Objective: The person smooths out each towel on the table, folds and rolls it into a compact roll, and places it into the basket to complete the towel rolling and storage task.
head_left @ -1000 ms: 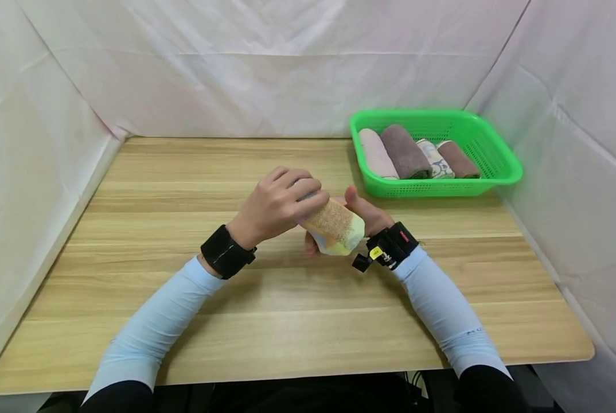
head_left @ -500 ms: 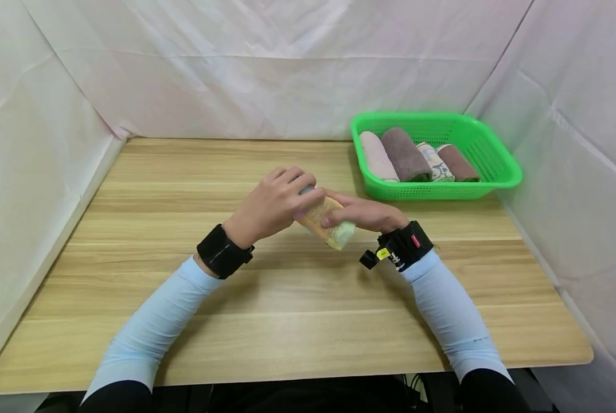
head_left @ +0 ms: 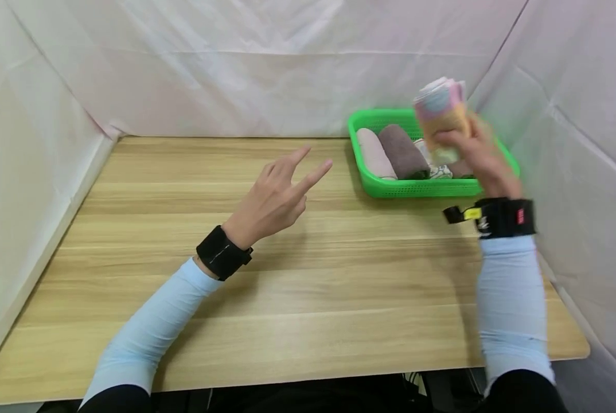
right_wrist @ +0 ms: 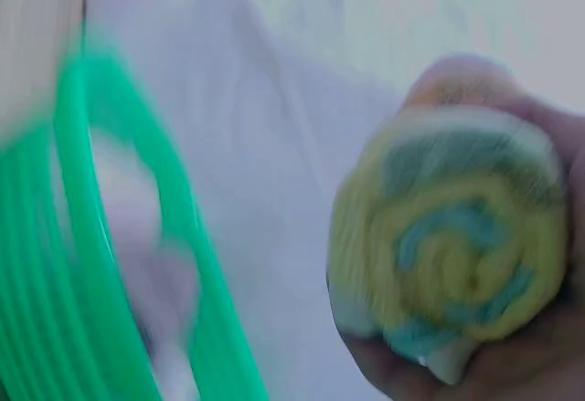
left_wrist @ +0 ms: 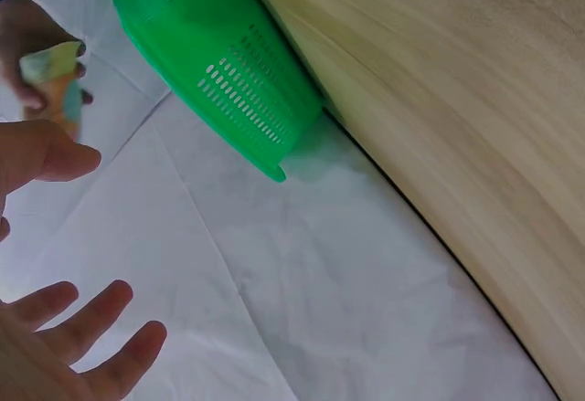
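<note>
My right hand (head_left: 486,152) grips a rolled multicoloured towel (head_left: 441,115), held above the green basket (head_left: 421,188). In the right wrist view the rolled towel (right_wrist: 457,246) shows its spiral end, yellow and teal, with fingers wrapped round it. Over the middle of the table hangs my left hand (head_left: 272,201), holding nothing, its thumb and forefinger stretched out. The left wrist view has that hand's spread fingers (left_wrist: 96,323) apart from everything. Inside the basket lie a pale pink towel roll (head_left: 375,154), a grey-brown roll (head_left: 404,152), a patterned roll (head_left: 441,172) and a partly hidden brown roll (head_left: 462,168).
The basket stands at the back right of the wooden table (head_left: 308,298), close to the white cloth wall (head_left: 236,86). Another white cloth wall (head_left: 592,172) runs along the right side.
My right hand took the rolled towel out of the left hand's grasp and carried it right and up over the basket. The left hand let go and stayed near its place, fingers extended.
</note>
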A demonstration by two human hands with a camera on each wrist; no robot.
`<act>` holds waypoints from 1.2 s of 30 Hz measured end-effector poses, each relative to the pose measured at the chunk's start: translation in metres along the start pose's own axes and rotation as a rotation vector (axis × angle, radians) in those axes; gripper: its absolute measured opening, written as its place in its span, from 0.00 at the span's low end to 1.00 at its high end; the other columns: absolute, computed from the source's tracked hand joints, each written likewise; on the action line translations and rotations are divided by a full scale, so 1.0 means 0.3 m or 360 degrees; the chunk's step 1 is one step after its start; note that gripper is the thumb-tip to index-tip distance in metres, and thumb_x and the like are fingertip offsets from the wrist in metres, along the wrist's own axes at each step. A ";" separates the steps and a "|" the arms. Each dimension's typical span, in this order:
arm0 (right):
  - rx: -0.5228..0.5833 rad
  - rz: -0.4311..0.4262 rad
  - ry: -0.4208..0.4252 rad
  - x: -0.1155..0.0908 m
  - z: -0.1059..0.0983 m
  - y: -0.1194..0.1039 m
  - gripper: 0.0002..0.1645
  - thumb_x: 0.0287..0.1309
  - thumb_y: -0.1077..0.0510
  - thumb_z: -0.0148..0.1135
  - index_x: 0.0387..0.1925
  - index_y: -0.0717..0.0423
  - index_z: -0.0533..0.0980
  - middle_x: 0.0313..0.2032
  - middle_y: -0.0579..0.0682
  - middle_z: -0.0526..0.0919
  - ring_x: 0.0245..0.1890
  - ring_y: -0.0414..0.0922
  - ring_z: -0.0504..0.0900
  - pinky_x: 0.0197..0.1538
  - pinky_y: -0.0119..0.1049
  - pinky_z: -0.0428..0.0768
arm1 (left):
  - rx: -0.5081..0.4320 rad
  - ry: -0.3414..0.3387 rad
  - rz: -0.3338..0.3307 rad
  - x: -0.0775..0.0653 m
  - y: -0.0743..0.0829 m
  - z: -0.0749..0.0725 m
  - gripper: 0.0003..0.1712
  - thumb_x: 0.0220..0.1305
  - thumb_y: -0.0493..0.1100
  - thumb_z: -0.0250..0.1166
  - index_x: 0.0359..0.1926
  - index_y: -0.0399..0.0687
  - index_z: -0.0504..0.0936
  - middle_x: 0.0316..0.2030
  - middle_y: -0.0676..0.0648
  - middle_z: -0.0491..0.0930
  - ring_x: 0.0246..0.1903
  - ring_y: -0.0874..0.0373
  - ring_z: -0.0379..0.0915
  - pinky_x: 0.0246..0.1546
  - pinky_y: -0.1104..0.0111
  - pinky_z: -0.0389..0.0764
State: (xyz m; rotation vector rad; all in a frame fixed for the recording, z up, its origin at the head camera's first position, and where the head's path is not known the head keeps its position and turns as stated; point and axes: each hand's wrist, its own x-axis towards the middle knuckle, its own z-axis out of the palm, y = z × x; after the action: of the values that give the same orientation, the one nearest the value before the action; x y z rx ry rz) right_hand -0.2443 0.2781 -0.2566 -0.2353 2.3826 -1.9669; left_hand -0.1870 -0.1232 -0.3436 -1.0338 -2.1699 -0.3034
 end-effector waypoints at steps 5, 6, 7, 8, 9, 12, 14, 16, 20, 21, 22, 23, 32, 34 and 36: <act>-0.0447 0.0204 0.0180 0.071 -0.299 0.033 0.19 0.68 0.57 0.66 0.59 0.43 0.75 0.40 0.32 0.81 0.39 0.33 0.79 0.38 0.25 0.79 | 0.0005 -0.0094 -0.0023 0.000 0.022 0.014 0.39 0.64 0.35 0.56 0.77 0.56 0.65 0.68 0.31 0.69 0.59 0.37 0.76 0.47 0.48 0.81; -0.0610 0.0265 0.0193 0.080 -0.341 0.049 0.19 0.69 0.53 0.65 0.59 0.44 0.75 0.38 0.30 0.80 0.37 0.32 0.78 0.36 0.25 0.78 | 0.0008 -0.0118 -0.0024 -0.002 0.028 0.016 0.38 0.65 0.35 0.55 0.76 0.55 0.65 0.68 0.32 0.69 0.60 0.37 0.76 0.47 0.48 0.81; -0.0784 0.0309 0.0195 0.088 -0.371 0.068 0.21 0.70 0.49 0.64 0.61 0.46 0.74 0.39 0.34 0.81 0.38 0.34 0.77 0.36 0.27 0.77 | 0.0011 -0.0141 -0.0024 -0.004 0.033 0.018 0.38 0.65 0.35 0.56 0.76 0.55 0.66 0.67 0.32 0.70 0.60 0.38 0.76 0.47 0.48 0.82; -0.0955 0.0327 0.0198 0.095 -0.393 0.091 0.25 0.71 0.46 0.62 0.63 0.51 0.73 0.41 0.41 0.82 0.40 0.38 0.78 0.37 0.30 0.76 | 0.0014 -0.0170 -0.0026 -0.007 0.038 0.021 0.37 0.65 0.35 0.56 0.76 0.55 0.66 0.67 0.32 0.70 0.60 0.38 0.75 0.48 0.48 0.82; -0.1121 0.0341 0.0201 0.101 -0.410 0.115 0.30 0.72 0.43 0.60 0.65 0.57 0.72 0.43 0.48 0.83 0.42 0.44 0.77 0.38 0.34 0.75 | 0.0014 -0.0197 -0.0029 -0.009 0.043 0.025 0.37 0.65 0.36 0.56 0.76 0.55 0.66 0.67 0.32 0.70 0.61 0.38 0.75 0.48 0.48 0.82; -0.1518 0.0328 0.0251 0.119 -0.440 0.188 0.40 0.73 0.39 0.55 0.68 0.68 0.69 0.53 0.72 0.78 0.46 0.61 0.74 0.41 0.47 0.71 | 0.0012 -0.0269 -0.0029 -0.014 0.055 0.038 0.37 0.66 0.36 0.55 0.76 0.54 0.66 0.67 0.33 0.70 0.64 0.39 0.73 0.52 0.47 0.82; -0.1692 0.0299 0.0271 0.131 -0.453 0.231 0.39 0.74 0.40 0.54 0.66 0.71 0.69 0.56 0.78 0.74 0.48 0.70 0.73 0.44 0.57 0.69 | 0.0004 -0.0295 -0.0026 -0.016 0.061 0.046 0.37 0.67 0.36 0.55 0.76 0.54 0.65 0.67 0.33 0.70 0.64 0.39 0.72 0.54 0.47 0.82; -0.1824 0.0284 0.0301 0.138 -0.450 0.259 0.37 0.73 0.40 0.55 0.63 0.69 0.71 0.53 0.79 0.75 0.48 0.73 0.74 0.45 0.63 0.69 | -0.0007 -0.0303 -0.0020 -0.017 0.065 0.050 0.36 0.67 0.36 0.55 0.77 0.54 0.65 0.67 0.33 0.71 0.64 0.39 0.72 0.54 0.47 0.82; -0.1987 0.0311 0.0299 0.151 -0.413 0.281 0.35 0.72 0.41 0.56 0.56 0.71 0.71 0.49 0.80 0.76 0.49 0.78 0.71 0.46 0.70 0.69 | -0.0019 -0.0306 -0.0022 -0.020 0.069 0.049 0.37 0.67 0.36 0.55 0.77 0.54 0.65 0.67 0.33 0.70 0.65 0.40 0.72 0.53 0.47 0.82; -0.2011 0.0325 0.0303 0.158 -0.405 0.288 0.35 0.72 0.40 0.55 0.55 0.72 0.71 0.48 0.80 0.76 0.49 0.78 0.71 0.46 0.70 0.69 | -0.0021 -0.0307 -0.0023 -0.020 0.069 0.048 0.37 0.67 0.36 0.55 0.77 0.54 0.65 0.68 0.33 0.70 0.65 0.40 0.72 0.53 0.48 0.82; -0.2030 0.0338 0.0302 0.167 -0.397 0.293 0.35 0.72 0.40 0.55 0.54 0.73 0.72 0.48 0.80 0.76 0.49 0.79 0.70 0.47 0.71 0.70 | -0.0022 -0.0308 -0.0024 -0.021 0.069 0.048 0.37 0.67 0.36 0.55 0.77 0.54 0.65 0.68 0.33 0.70 0.64 0.40 0.72 0.53 0.48 0.82; -0.2055 0.0352 0.0299 0.176 -0.390 0.296 0.36 0.72 0.40 0.54 0.53 0.74 0.72 0.48 0.81 0.76 0.50 0.79 0.71 0.47 0.71 0.70 | -0.0024 -0.0309 -0.0026 -0.022 0.068 0.047 0.37 0.67 0.36 0.55 0.77 0.54 0.65 0.68 0.33 0.70 0.64 0.40 0.73 0.52 0.48 0.82; -0.2069 0.0509 0.0461 0.214 -0.340 0.299 0.35 0.70 0.43 0.54 0.55 0.75 0.69 0.51 0.85 0.74 0.49 0.81 0.75 0.47 0.71 0.75 | -0.0037 -0.0306 -0.0041 -0.026 0.061 0.043 0.36 0.67 0.35 0.55 0.76 0.53 0.66 0.68 0.32 0.70 0.61 0.39 0.76 0.50 0.49 0.83; -0.2151 0.0518 0.0430 0.211 -0.332 0.296 0.29 0.69 0.46 0.52 0.44 0.73 0.74 0.48 0.83 0.76 0.48 0.79 0.75 0.43 0.68 0.74 | -0.0039 -0.0312 -0.0041 -0.027 0.062 0.042 0.36 0.67 0.35 0.55 0.76 0.54 0.66 0.68 0.33 0.70 0.60 0.39 0.76 0.50 0.49 0.83; -0.2205 0.0528 0.0394 0.194 -0.337 0.286 0.26 0.68 0.49 0.50 0.34 0.71 0.76 0.46 0.82 0.77 0.46 0.77 0.76 0.41 0.65 0.74 | -0.0046 -0.0313 -0.0031 -0.026 0.066 0.045 0.36 0.67 0.35 0.55 0.76 0.53 0.66 0.68 0.32 0.70 0.59 0.39 0.77 0.51 0.49 0.83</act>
State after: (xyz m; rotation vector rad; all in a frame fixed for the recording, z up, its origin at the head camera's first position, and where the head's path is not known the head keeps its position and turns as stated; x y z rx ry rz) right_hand -0.3226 0.3837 -0.3175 0.3763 3.1646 0.0197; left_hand -0.1755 -0.1084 -0.3604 -1.0987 -2.3585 -0.2516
